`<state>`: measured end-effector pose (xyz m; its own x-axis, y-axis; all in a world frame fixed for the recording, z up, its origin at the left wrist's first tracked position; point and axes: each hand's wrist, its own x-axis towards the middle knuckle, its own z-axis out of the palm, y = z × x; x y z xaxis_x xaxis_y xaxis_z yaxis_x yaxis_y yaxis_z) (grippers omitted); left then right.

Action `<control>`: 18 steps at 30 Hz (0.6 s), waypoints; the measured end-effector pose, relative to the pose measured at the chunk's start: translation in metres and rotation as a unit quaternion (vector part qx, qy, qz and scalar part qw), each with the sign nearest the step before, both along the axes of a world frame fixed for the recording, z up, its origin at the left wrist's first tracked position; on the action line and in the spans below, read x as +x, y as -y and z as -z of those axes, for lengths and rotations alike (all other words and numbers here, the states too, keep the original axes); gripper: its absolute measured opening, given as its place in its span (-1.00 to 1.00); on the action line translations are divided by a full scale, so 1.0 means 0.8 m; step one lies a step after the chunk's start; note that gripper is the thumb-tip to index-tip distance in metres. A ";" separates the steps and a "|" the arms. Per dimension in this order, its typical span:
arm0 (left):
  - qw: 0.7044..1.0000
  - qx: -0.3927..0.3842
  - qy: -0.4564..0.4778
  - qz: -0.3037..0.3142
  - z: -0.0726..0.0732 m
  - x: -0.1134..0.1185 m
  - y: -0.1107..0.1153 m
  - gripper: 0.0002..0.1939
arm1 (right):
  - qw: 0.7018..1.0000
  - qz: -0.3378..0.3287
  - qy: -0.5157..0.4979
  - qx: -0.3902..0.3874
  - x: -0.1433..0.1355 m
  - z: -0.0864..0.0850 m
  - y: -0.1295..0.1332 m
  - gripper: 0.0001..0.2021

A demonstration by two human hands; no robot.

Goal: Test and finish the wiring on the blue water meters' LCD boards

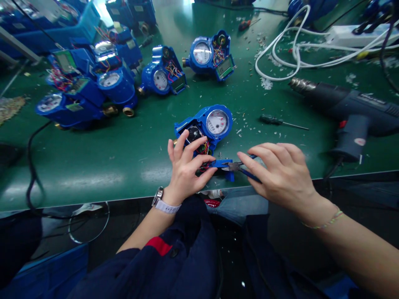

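A blue water meter (pixel 217 121) with a round dial lies on the green table near its front edge, its housing open on coloured wires. My left hand (pixel 188 166) rests over that housing. Its thumb and index finger pinch a small blue plastic part (pixel 220 163), while the other fingers are spread above the wires. In my right hand (pixel 277 172) is a pair of cutting pliers (pixel 237 167), gripped by the dark blue handles. The plier jaws point left and meet the right end of the blue part; whether they are closed on it I cannot tell.
Several more blue meters (pixel 160 79) stand at the back left beside a blue crate (pixel 90 25). A screwdriver (pixel 274 120) and a heat gun (pixel 352 104) lie to the right. Behind them are a white cable (pixel 277 50) and a power strip (pixel 346 36). Scraps litter the green table (pixel 124 149).
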<state>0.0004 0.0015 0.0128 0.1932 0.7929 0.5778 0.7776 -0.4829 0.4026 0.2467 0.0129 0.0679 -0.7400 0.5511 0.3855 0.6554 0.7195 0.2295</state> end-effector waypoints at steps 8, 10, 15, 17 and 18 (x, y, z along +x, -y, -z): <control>1.000 -0.003 -0.011 -0.006 0.000 0.000 0.001 -0.85 | 1.000 -0.018 0.004 0.011 -0.004 -0.003 0.002 -0.76; 1.000 -0.005 -0.012 -0.011 0.001 0.000 0.002 -0.85 | 0.999 -0.025 -0.008 -0.021 0.000 -0.001 0.001 -0.76; 1.000 0.007 -0.011 -0.009 0.005 -0.001 0.005 -0.86 | 0.981 0.078 -0.113 -0.136 0.034 0.025 -0.021 -0.69; 1.000 0.025 0.000 -0.002 -0.002 0.001 0.008 -0.81 | 0.972 0.160 -0.097 -0.143 0.052 0.045 -0.036 -0.61; 0.999 0.040 0.013 0.009 -0.008 0.003 0.009 -0.78 | 0.969 0.182 -0.088 -0.140 0.060 0.055 -0.045 -0.59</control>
